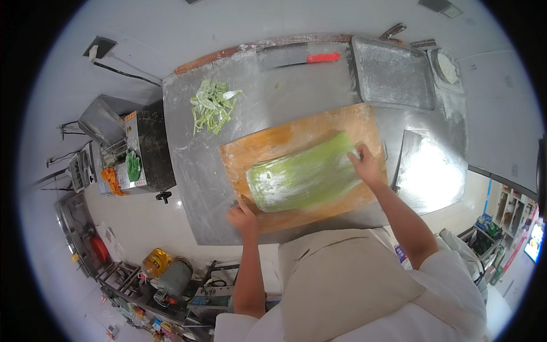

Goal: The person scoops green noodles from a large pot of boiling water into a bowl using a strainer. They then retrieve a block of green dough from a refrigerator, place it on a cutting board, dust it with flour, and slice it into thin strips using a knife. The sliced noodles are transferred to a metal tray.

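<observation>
A stack of green dough sheets [305, 173], dusted with white flour, lies on a wooden board [295, 128] that sits askew on a steel table. My right hand [365, 162] is at the right end of the dough, its thumb and fingers bent close to the edge; whether they pinch it cannot be told. My left hand [244, 216] is at the board's lower left corner, just off the dough's left end, and is slightly blurred. A heap of floured green dough strips [213, 104] rests on the table at the upper left.
A red-marked blade [282, 55] lies along the table's back edge, beside a floured metal tray [395, 75] and a round container of white powder [446, 68]. At the right is a broad metal blade [408, 154]. A dark-sided machine [149, 149] stands left of the table.
</observation>
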{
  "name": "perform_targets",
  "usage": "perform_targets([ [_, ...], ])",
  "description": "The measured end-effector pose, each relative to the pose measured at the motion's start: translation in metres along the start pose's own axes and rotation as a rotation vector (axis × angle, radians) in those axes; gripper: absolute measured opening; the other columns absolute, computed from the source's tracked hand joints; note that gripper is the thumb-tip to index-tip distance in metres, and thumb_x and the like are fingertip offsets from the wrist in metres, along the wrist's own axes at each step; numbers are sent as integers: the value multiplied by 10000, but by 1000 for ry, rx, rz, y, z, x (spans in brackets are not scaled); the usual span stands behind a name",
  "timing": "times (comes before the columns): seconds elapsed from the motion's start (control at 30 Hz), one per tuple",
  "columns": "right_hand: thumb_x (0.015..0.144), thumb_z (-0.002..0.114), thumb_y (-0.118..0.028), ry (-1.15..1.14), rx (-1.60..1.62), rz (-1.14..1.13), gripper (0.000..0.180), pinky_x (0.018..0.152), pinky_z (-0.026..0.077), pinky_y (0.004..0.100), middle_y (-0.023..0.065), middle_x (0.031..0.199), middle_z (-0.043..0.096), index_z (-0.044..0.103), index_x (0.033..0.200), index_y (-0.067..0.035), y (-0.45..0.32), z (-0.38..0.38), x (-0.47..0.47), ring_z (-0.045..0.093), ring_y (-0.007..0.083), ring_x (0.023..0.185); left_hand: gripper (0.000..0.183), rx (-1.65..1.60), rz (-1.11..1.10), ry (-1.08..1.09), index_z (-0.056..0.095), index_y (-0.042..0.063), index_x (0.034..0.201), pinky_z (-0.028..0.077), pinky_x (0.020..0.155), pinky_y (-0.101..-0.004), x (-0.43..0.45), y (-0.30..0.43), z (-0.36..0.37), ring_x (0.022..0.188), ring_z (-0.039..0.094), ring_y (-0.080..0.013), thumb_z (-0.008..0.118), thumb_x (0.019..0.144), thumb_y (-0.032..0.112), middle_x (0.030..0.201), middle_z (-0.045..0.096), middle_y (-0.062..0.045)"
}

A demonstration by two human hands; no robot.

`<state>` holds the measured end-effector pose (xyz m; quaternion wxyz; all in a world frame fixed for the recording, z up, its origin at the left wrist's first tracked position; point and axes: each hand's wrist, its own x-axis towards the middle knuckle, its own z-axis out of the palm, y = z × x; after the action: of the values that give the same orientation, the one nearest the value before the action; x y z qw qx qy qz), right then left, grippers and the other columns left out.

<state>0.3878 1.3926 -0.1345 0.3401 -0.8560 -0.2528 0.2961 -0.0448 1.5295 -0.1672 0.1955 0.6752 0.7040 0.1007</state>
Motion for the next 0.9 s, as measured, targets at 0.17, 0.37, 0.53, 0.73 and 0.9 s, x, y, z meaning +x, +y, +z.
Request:
perform_targets([
  [0.17,980,664,-287,-121,-202,-47,357,755,497,502,242,914,639,538,1151,1,13,-26,20,632,428,825,389,-214,95,131,631,-62,994,492,806,-467,-18,48,-12,862,610,-355,567,1044,318,926,648,-207],
  [0.37,1014,602,-285,-106,-213,-66,388,797,493,558,310,998,652,503,1225,25,13,-23,-1,647,474,945,449,-444,-360,-196,636,-54,1086,505,839,-410,-6,105,17,893,651,-262,651,1006,388,1006,699,-160],
  [0.53,1008,603,-274,-68,-178,-156,357,793,493,559,322,997,659,494,1212,-3,15,-28,-3,640,491,939,503,-395,8,-275,618,-75,1199,511,857,-412,-14,119,9,920,667,-279,663,1002,386,1034,714,-171],
  [0.73,996,627,-260,-232,-137,-132,339,783,503,551,305,956,678,483,1165,-5,-19,-41,-7,657,504,912,387,-554,58,-249,598,-45,1253,509,882,-392,-37,135,-4,979,643,-227,632,1035,273,1079,697,-144],
  [0.9,988,650,-266,-194,38,-181,355,804,515,524,294,1016,684,505,1176,-2,-27,-60,-23,657,490,966,310,-781,-105,-258,608,-26,1228,514,877,-363,-62,137,-41,952,624,-180,627,1036,217,1091,677,-132],
])
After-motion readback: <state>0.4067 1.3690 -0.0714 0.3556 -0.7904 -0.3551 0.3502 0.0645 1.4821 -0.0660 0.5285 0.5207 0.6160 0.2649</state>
